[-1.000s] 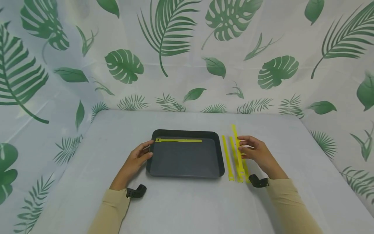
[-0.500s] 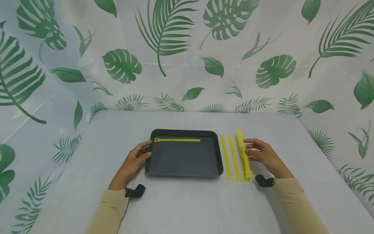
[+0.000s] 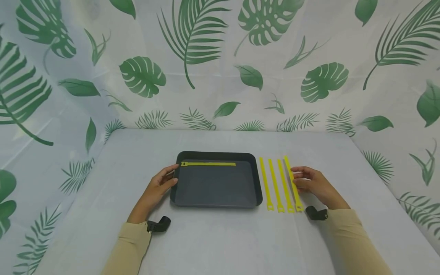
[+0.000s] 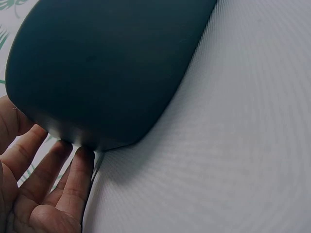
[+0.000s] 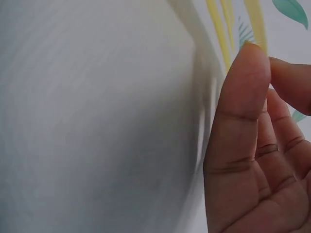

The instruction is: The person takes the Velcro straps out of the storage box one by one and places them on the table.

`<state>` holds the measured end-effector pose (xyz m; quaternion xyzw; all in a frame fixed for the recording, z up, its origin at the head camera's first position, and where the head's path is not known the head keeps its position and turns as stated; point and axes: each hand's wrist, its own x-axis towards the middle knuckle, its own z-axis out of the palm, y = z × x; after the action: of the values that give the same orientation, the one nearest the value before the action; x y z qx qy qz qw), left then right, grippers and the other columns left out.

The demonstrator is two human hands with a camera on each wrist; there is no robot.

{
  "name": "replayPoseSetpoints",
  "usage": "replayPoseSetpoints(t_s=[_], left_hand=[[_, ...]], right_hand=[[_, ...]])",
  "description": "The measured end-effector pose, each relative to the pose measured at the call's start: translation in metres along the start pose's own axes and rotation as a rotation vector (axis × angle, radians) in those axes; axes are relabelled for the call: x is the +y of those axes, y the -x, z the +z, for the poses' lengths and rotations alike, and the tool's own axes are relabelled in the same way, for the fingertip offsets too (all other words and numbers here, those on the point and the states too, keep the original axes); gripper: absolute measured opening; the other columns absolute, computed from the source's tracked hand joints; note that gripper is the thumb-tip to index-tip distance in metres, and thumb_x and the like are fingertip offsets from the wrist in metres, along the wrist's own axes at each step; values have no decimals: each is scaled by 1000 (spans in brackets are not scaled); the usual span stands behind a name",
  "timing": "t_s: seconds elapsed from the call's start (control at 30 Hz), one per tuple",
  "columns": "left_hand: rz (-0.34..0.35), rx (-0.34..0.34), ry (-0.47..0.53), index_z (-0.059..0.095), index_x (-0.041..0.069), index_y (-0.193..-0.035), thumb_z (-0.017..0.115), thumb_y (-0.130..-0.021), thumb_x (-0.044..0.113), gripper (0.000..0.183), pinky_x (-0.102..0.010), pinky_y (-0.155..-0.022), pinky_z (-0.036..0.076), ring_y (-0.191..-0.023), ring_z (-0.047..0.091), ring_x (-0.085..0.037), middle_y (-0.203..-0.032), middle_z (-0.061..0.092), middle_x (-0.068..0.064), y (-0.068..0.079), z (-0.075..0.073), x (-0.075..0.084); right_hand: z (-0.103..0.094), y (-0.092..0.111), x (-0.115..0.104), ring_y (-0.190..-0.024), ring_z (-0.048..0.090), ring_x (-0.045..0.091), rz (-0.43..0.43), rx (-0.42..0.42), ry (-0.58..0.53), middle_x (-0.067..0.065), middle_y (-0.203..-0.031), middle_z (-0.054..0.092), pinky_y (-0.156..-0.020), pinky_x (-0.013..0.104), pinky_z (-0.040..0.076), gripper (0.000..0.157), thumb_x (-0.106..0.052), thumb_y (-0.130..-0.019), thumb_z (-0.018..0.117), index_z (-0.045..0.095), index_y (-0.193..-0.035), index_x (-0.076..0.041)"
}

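Note:
My left hand [image 3: 160, 184] rests its fingertips against the left side of a dark grey tray [image 3: 216, 189]. In the left wrist view those fingers [image 4: 75, 182], fairly straight, touch the outer wall of the tray [image 4: 104, 73]. A yellow hook-and-loop cable tie [image 3: 209, 164] lies lengthwise along the far side inside the tray. To the right of it, my right hand [image 3: 313, 185] pinches the rightmost yellow cable tie [image 3: 296, 195] by its right edge, its far end tilted slightly up. In the right wrist view, thumb and forefinger meet on this tie [image 5: 256, 24].
Several more yellow cable ties [image 3: 274, 183] lie side by side between tray and right hand, slotted heads toward me. A white cloth [image 3: 220, 240] covers the table. Behind it hangs a leaf-printed backdrop [image 3: 213, 76]. Black wrist cameras [image 3: 317, 213] sit at both cuffs.
My right hand has moved right and lowered its cable tie from over the others to the right end of the row. The ties now lie apart. The left hand stays at the tray.

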<state>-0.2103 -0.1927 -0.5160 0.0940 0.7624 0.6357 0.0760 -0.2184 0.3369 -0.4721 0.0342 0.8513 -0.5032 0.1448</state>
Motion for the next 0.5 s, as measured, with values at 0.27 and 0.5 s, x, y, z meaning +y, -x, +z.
replayPoseSetpoints(t_s=[0.27,0.5], left_hand=[[10,3,4,43,-3,-162,61,-110,8,55,-16,-106,45,-154,40,-47,-169,38,-26,0,0,-1],[11,2,-3,43,-3,-161,61,-110,9,55,-19,-109,45,-154,40,-47,-169,38,-26,-1,0,-1]], right_hand=[[1,-4,0,-92,67,15,47,24,61,20,-121,62,-75,28,62,54,0,-104,68,47,-151,12],[5,-5,-5,-87,67,20,36,41,174,17,-110,64,-71,30,62,46,0,-103,68,53,-145,13]])
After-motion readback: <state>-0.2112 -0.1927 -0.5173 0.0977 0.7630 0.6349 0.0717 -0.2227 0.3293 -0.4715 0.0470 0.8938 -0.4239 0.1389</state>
